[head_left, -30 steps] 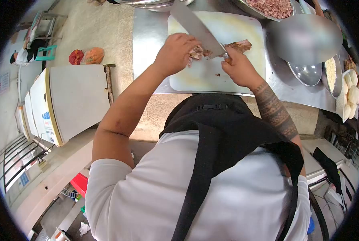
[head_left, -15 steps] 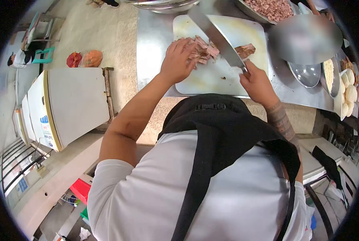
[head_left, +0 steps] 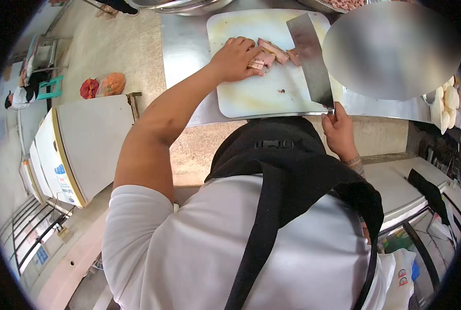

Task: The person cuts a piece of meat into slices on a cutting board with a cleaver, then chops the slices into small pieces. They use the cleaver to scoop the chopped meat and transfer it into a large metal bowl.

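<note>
My left hand [head_left: 235,59] is on the white cutting board [head_left: 251,101], its bent fingers closed over the left end of some cut meat [head_left: 273,50]. Several pinkish strips of it stretch from under my fingers toward the blade. My right hand [head_left: 340,132], at the board's near right edge, grips the handle of a broad cleaver [head_left: 311,59]. The blade points away from me across the right side of the board, its broad face showing, close to the rightmost meat piece. A small dark scrap [head_left: 281,91] lies on the board nearer to me.
Metal bowls [head_left: 194,6] stand at the table's far left. At the far right is a container of chopped meat [head_left: 344,4], partly behind a blurred patch. Pale round items [head_left: 450,103] fill a tray at the right. A white freezer [head_left: 93,139] stands on the floor to the left.
The cleaver has swung from a slant over the meat to the right side of the board. My right hand has come nearer my body. The browned piece at right no longer shows.
</note>
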`<act>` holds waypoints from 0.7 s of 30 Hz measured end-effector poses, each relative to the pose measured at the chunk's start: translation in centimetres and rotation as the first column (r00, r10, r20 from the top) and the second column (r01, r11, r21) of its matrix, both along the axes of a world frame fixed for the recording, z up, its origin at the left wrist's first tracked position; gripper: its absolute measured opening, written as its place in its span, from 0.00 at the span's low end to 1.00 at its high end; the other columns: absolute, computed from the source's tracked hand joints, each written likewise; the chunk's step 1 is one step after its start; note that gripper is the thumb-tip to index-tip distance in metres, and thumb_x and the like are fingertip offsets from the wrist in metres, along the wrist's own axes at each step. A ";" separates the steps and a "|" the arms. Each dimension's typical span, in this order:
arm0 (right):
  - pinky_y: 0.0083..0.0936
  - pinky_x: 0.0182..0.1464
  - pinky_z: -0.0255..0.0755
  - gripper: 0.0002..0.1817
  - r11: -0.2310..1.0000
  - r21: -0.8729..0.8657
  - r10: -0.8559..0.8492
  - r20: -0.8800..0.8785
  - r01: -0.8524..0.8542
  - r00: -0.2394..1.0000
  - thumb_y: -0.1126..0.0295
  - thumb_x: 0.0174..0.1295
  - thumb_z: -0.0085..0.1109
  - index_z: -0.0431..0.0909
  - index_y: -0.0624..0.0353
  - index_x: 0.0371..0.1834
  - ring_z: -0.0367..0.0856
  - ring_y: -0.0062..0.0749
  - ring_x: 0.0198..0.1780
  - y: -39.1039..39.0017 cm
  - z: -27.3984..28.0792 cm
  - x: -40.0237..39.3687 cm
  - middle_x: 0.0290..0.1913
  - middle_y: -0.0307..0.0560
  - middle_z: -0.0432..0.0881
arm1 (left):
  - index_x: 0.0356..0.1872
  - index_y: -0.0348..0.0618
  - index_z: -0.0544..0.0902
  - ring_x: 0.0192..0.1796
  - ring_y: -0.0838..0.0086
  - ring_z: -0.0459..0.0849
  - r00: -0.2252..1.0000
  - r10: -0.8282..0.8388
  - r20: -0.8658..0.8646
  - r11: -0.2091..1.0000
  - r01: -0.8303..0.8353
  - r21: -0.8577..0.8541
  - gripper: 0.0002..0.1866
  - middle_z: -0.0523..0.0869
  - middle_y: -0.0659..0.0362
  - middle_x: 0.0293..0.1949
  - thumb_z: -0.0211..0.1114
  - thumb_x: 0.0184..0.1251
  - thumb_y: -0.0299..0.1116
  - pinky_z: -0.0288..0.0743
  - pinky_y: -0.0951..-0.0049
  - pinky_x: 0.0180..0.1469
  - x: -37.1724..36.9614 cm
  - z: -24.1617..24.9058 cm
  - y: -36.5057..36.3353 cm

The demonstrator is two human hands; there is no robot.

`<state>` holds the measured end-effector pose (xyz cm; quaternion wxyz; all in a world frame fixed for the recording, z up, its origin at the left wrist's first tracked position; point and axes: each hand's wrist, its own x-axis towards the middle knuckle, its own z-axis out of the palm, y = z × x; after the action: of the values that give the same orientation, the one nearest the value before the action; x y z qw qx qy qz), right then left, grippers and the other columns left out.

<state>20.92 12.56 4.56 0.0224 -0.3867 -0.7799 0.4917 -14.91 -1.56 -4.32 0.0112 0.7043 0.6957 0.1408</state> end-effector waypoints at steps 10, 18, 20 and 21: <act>0.29 0.35 0.72 0.14 0.994 0.066 0.094 -0.009 -0.093 0.996 0.70 0.74 0.60 0.76 0.67 0.57 0.75 0.24 0.31 4.5 0.5 2.7 0.28 0.48 0.79 | 0.62 0.46 0.83 0.66 0.51 0.78 0.975 0.192 0.109 0.981 -0.195 0.018 0.33 0.83 0.49 0.59 0.76 0.61 0.56 0.66 0.48 0.73 3.6 2.9 -2.5; 0.53 0.41 0.76 0.16 0.907 0.127 0.393 0.094 -0.402 0.915 0.60 0.77 0.57 0.73 0.66 0.48 0.85 0.68 0.39 6.2 3.0 -3.2 0.33 0.66 0.85 | 0.51 0.39 0.88 0.58 0.49 0.85 0.701 0.594 0.395 0.797 -0.578 -0.173 0.22 0.84 0.47 0.55 0.78 0.61 0.42 0.79 0.55 0.63 7.3 2.9 5.2; 0.55 0.42 0.76 0.15 0.887 0.184 0.406 0.122 -0.423 0.906 0.61 0.77 0.57 0.73 0.65 0.49 0.85 0.68 0.40 6.7 1.6 -3.6 0.34 0.66 0.86 | 0.50 0.42 0.88 0.58 0.48 0.84 0.696 0.630 0.345 0.767 -0.628 -0.134 0.20 0.84 0.47 0.54 0.78 0.61 0.42 0.79 0.53 0.62 7.9 2.7 5.5; 0.56 0.43 0.77 0.15 0.875 0.211 0.414 0.136 -0.435 0.900 0.61 0.77 0.57 0.73 0.64 0.49 0.86 0.68 0.40 7.0 1.4 -3.7 0.35 0.66 0.87 | 0.50 0.43 0.88 0.57 0.47 0.84 0.689 0.650 0.321 0.749 -0.652 -0.115 0.20 0.84 0.48 0.54 0.78 0.61 0.41 0.79 0.52 0.62 8.3 3.2 5.5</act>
<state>17.21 19.54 5.92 -0.0740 -0.2216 -0.8988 0.3709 -6.64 3.97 -1.13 0.0780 0.3765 0.8863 0.2580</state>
